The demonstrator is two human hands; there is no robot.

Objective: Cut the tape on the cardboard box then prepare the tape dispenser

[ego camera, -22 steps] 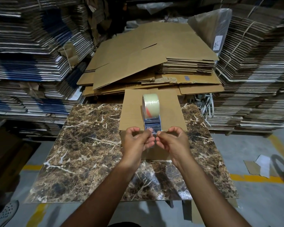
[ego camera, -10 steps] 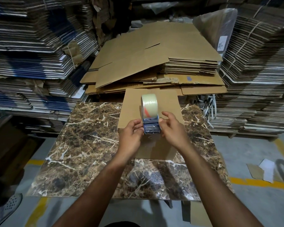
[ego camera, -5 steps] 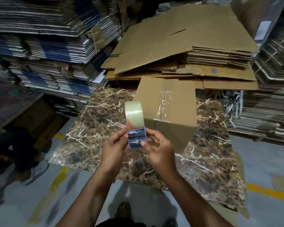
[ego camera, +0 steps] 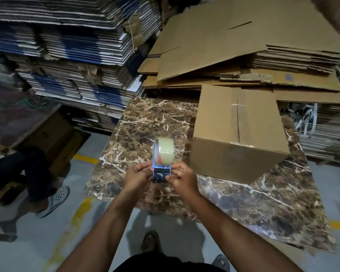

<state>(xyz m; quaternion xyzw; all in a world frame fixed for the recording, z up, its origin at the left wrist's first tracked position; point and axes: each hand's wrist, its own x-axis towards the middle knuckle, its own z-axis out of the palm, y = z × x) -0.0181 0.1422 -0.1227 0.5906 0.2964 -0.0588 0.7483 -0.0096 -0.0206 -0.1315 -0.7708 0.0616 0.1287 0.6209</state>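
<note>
I hold a blue tape dispenser [ego camera: 162,171] with a roll of clear tape [ego camera: 164,150] in the air above the left part of a brown marble table [ego camera: 243,201]. My left hand [ego camera: 136,176] grips its left side and my right hand [ego camera: 182,180] grips its right side, fingers pinched at the blade end. A closed cardboard box [ego camera: 238,132] stands on the table to the right of the dispenser, with clear tape along its top seam [ego camera: 238,116].
Tall stacks of flattened cartons [ego camera: 71,48] rise behind and to the left; loose brown sheets [ego camera: 234,42] lie behind the box. A seated person's legs and sandal [ego camera: 53,199] are on the floor at the left. Yellow floor lines [ego camera: 77,216] run under the table.
The dispenser has come off the box top and moved left and toward me, held in both hands. The view has swung left and down, so the box now sits to the right.
</note>
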